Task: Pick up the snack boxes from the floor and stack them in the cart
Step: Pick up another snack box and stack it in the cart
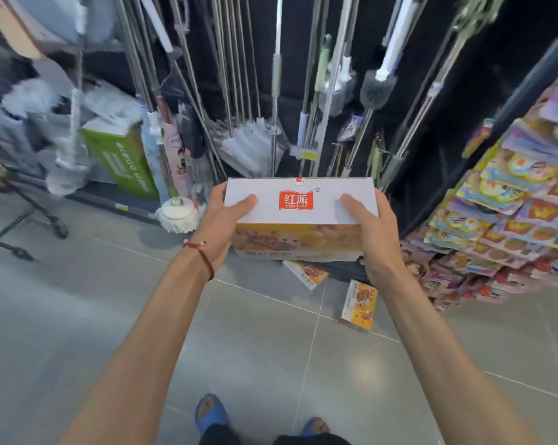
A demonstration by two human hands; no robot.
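Left hand [221, 221] and right hand [374, 234] pinch snack box [300, 203] ends, long axis crosswise; cart [58, 229] probably left, nearer left hand.

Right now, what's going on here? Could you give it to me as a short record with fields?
Held: snack box, white top with red logo, off the floor
Left hand: grips its left end
Right hand: grips its right end
On floor: a half-hidden box under the held one, and a second box nearer the shoes
Cart: perhaps the black wheeled frame at far left, mostly out of view
Behind: mops
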